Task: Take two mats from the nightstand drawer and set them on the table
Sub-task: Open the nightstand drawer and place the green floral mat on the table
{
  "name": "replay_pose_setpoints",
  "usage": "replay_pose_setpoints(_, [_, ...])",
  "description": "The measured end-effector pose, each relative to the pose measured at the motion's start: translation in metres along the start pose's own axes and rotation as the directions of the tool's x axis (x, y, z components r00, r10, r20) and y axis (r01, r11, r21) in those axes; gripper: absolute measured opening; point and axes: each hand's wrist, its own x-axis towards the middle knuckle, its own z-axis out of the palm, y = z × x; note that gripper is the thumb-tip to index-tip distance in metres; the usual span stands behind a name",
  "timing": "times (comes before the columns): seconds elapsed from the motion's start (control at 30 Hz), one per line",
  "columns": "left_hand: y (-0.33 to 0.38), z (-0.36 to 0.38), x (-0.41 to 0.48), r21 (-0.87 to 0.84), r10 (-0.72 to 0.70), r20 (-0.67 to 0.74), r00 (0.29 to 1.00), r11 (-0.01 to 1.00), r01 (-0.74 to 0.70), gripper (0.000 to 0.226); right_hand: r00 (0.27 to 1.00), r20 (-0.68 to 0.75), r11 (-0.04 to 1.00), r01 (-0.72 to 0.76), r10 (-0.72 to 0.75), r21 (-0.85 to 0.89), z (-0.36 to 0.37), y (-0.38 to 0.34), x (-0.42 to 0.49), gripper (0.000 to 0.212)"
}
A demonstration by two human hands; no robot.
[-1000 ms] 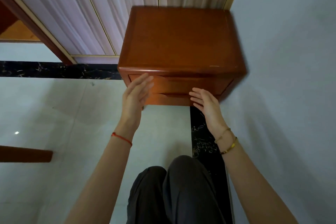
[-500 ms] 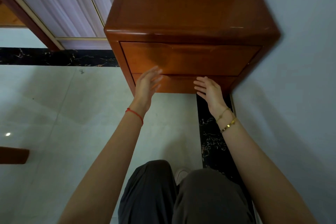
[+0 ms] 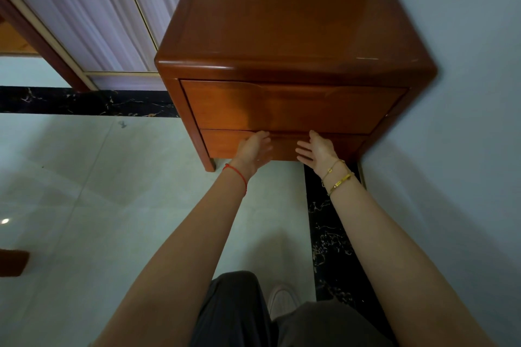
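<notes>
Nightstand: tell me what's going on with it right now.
A person bends toward the wooden nightstand and reaches both bare hands to its lower drawer. The left hand and right hand are open at the drawer front, near its upper edge, gripping nothing. Both the lower and upper drawer look closed. No mats are visible.

Reddish-brown nightstand (image 3: 284, 22), pale glossy floor (image 3: 84, 205), black gold-veined marble strip (image 3: 84, 102).
</notes>
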Motion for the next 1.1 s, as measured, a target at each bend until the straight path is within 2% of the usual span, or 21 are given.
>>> replay_pose_setpoints(0.2, [0.000, 0.002, 0.011, -0.030, -0.009, 0.012, 1.000, 0.999, 0.010, 0.044, 0.998, 0.047, 0.990, -0.043, 0.037, 0.135, 0.000, -0.005, 0.014, 0.045])
replay_pose_setpoints(0.37, [-0.001, 0.003, 0.019, -0.013, -0.070, -0.018, 0.997, 0.997, 0.070, 0.049, 0.996, 0.017, 0.989, -0.089, 0.088, 0.119, 0.003, 0.003, 0.024, 0.043])
replay_pose_setpoints(0.63, [-0.004, 0.004, 0.032, -0.084, -0.079, -0.018, 0.997, 0.994, 0.077, 0.047, 0.992, 0.047, 0.973, -0.120, 0.113, 0.195, 0.000, 0.008, 0.038, 0.041])
replay_pose_setpoints(0.83, [-0.013, 0.000, 0.033, -0.083, -0.066, -0.025, 0.998, 0.995, 0.063, 0.038, 0.988, 0.083, 0.971, -0.145, 0.131, 0.191, -0.007, 0.011, 0.040, 0.044])
replay_pose_setpoints(1.1, [-0.039, -0.017, 0.002, -0.002, -0.090, -0.030, 0.995, 0.996, 0.090, 0.012, 0.985, 0.031, 0.978, -0.171, 0.169, 0.119, -0.020, 0.040, 0.011, 0.045])
